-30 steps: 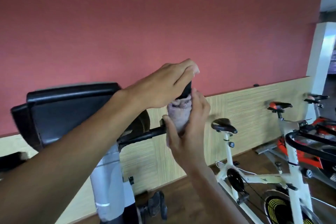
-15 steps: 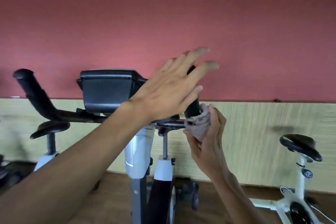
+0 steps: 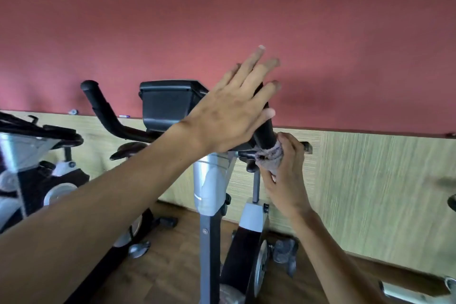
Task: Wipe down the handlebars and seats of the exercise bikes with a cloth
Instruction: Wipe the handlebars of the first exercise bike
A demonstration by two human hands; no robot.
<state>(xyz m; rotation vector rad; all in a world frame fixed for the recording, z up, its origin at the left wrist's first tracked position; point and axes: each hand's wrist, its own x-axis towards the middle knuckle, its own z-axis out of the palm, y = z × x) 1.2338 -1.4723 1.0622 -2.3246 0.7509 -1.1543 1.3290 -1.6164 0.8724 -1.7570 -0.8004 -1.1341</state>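
Change: right hand (image 3: pixel 286 175) and cloth (image 3: pixel 270 157) have slid down to the handlebar (image 3: pixel 265 128) base.
Right grip: wraps the cloth around the bar.
Left hand (image 3: pixel 232 111): fingers straight, spread over the handlebar.

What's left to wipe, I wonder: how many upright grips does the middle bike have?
2. The left grip stands bare, left of the console. The right grip is behind the open left hand, the right hand holding the cloth round its base.
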